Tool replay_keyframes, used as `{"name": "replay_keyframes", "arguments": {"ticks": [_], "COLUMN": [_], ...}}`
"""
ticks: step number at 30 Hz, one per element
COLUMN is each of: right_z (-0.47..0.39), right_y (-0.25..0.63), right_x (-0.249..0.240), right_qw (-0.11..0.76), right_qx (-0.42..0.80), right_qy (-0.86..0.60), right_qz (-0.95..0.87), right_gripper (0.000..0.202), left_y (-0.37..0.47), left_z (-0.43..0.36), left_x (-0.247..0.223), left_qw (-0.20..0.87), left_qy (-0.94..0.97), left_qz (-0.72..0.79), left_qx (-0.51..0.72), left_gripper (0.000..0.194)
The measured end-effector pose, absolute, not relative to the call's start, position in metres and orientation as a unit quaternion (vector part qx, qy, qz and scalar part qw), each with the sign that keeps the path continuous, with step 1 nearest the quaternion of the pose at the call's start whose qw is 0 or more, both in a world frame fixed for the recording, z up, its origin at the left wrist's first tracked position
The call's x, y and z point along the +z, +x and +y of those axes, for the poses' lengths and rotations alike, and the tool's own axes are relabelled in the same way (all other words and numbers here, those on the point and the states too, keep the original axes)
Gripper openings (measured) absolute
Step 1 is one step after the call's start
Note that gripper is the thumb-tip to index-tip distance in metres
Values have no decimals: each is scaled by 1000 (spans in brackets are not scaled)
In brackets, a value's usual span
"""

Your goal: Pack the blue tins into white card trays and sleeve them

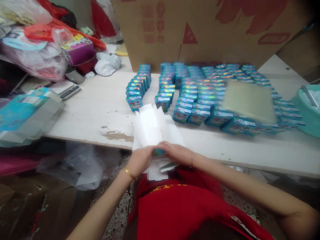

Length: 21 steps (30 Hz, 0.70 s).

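Observation:
My left hand [143, 160] and my right hand [175, 152] meet at the table's front edge, in front of my red shirt. Between them they hold a piece of white card [151, 126] that spreads upward in several flaps, with a bit of blue showing under my fingers. Both hands have their fingers bent round it; the fingertips are partly hidden and blurred. More white card lies beneath my hands. Beyond them, rows of small blue boxes [197, 115] stand on the white table [85, 116].
A beige square sheet [250, 101] lies over the boxes at right. Behind stands a large cardboard box [205, 33]. Blue-and-white flattened cartons [27, 113] are at left, with a phone-like device [70, 92], plastic bags [107, 63], and a teal basin [306, 111] at far right.

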State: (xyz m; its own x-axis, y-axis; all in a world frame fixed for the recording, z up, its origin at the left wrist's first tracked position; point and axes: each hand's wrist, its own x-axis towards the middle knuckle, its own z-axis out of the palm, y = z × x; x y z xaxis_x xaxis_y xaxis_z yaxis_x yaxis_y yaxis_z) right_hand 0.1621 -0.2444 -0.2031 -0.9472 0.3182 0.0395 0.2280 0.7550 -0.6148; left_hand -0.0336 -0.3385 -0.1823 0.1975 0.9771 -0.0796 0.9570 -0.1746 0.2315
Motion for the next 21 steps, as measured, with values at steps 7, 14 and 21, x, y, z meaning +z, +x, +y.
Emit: {"name": "replay_keyframes", "arguments": {"ticks": [7,14,21], "right_z": [-243,-241,-238], "right_y": [155,159,162], "right_x": [-194,-217,-224], "right_qw": [6,44,48], "right_qx": [254,228,250], "right_qy": [-195,-151,-147], "right_qz": [-947,-961,-956], "right_gripper": [72,60,58], "left_y": [-35,-33,-32], "left_z": [-331,-344,-376], "left_x": [-179,-193,-224], "left_qw": [182,158,168], "left_qy": [685,660,504], "left_qz": [699,701,699], "left_qx": [95,217,478], "left_gripper": [23,29,77]}}
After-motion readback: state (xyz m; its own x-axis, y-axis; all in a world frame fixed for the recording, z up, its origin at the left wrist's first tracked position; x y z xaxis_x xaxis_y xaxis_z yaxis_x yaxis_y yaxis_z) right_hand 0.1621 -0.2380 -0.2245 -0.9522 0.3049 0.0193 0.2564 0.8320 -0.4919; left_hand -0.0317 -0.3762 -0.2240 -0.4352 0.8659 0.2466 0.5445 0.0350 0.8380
